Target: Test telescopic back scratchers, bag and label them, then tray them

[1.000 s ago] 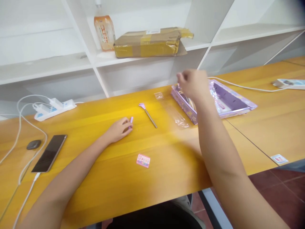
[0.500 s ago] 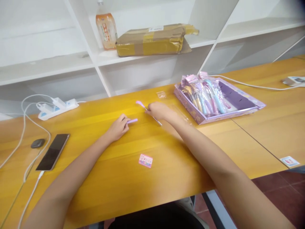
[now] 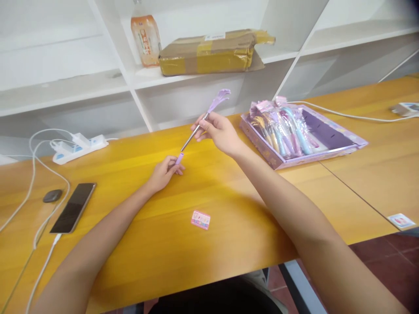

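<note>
My right hand (image 3: 222, 134) is raised above the table, its fingers pinching a back scratcher (image 3: 190, 138) by the metal rod. The scratcher's purple claw-shaped head (image 3: 218, 99) points up and to the right. The rod's lower tip hangs just above a short purple tube-like handle (image 3: 180, 158), with a small gap seeming to separate them. That handle is in my left hand (image 3: 162, 174), which is closed around it close to the tabletop, its open end tipped up. A small pink printed card (image 3: 200, 220) lies nearer to me on the table.
Right of my hands, a purple tray (image 3: 334, 152) holds several wrapped scratchers (image 3: 288, 131). To the left are a phone (image 3: 73, 209) on a cable, a dark small case (image 3: 52, 196) and a power strip (image 3: 80, 149). A taped box (image 3: 209, 56) and bottle (image 3: 146, 41) stand on the shelf.
My right hand has lifted the back scratcher off the table and turned it, so its rod points down-left. My left hand has tilted the purple handle upward toward the rod.
</note>
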Demonstrator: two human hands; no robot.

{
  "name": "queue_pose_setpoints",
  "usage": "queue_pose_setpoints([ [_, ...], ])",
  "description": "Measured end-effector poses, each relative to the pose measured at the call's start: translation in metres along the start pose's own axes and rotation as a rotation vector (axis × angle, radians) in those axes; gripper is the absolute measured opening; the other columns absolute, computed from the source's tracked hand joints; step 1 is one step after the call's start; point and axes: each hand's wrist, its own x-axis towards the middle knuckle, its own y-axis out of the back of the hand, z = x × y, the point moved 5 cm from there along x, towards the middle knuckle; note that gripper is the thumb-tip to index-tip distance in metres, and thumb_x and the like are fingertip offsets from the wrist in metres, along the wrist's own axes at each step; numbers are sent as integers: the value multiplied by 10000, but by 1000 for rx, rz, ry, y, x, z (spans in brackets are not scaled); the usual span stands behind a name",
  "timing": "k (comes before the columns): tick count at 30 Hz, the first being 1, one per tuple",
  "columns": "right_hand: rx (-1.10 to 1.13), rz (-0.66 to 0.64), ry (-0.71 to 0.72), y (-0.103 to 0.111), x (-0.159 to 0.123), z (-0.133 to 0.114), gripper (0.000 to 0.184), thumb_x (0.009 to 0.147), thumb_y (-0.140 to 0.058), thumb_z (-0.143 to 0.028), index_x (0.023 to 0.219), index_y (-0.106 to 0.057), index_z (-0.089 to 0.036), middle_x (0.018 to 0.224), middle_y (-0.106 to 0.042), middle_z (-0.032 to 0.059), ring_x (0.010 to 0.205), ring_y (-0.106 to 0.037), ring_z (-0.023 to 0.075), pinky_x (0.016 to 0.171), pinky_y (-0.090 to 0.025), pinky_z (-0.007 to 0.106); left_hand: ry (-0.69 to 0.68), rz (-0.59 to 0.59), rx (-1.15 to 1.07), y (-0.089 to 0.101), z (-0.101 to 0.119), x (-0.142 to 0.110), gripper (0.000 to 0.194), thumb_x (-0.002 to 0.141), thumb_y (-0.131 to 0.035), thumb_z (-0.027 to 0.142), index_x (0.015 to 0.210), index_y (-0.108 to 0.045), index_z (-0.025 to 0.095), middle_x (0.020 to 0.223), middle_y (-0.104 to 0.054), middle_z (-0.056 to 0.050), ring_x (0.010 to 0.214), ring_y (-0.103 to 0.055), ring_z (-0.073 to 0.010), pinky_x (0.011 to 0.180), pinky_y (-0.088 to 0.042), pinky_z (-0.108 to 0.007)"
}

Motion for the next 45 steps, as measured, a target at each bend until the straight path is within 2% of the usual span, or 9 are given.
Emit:
queue_pose_setpoints([
  [11,-28,-32,-11,-7,-1,10,333,1019,-712,-501,1011,-580,-196,1016,-758,52,726,-726,97,712,-662,245,-15,-11,-18,-1,1,1,241,1079,-587,435,1159,-530,215,1059,-815,-82,841,-787,-180,830,-608,-347],
  [21,-56,-24,-19,-8,-2,10,319,1016,-719,-487,1005,-581,-200,1003,-766,48,731,-734,98,711,-662,238,-9,-22,-27,-2,6,-1,249,1081,-573,454,1128,-537,212,1034,-817,-86,828,-785,-186,805,-601,-345],
  [29,-78,-32,-15,-11,-4,10,267,1023,-713,-435,1012,-600,-193,986,-756,39,706,-731,99,716,-670,250,10,-39,38,-2,5,0,296,1065,-575,471,1165,-634,199,1033,-824,-100,863,-786,-210,823,-594,-362],
  [36,16,-126,-150,-19,-7,37,238,988,-768,-358,1005,-616,-177,998,-776,67,783,-774,137,743,-689,280,48,-46,-25,-2,5,0,261,1029,-631,456,1089,-604,203,996,-822,-86,833,-781,-202,795,-590,-346],
  [42,-20,-149,-181,-28,-12,56,289,928,-833,-405,975,-678,-165,1012,-788,80,745,-752,128,712,-682,276,50,-34,-50,-3,4,0,235,1019,-645,420,1091,-609,200,973,-819,-79,816,-778,-198,772,-597,-339],
  [45,-48,-128,-214,-28,-14,66,309,885,-869,-418,938,-708,-159,897,-769,59,737,-740,133,694,-666,255,55,-31,-53,-3,3,0,224,1012,-650,407,1083,-609,198,967,-817,-74,815,-777,-191,782,-607,-338],
])
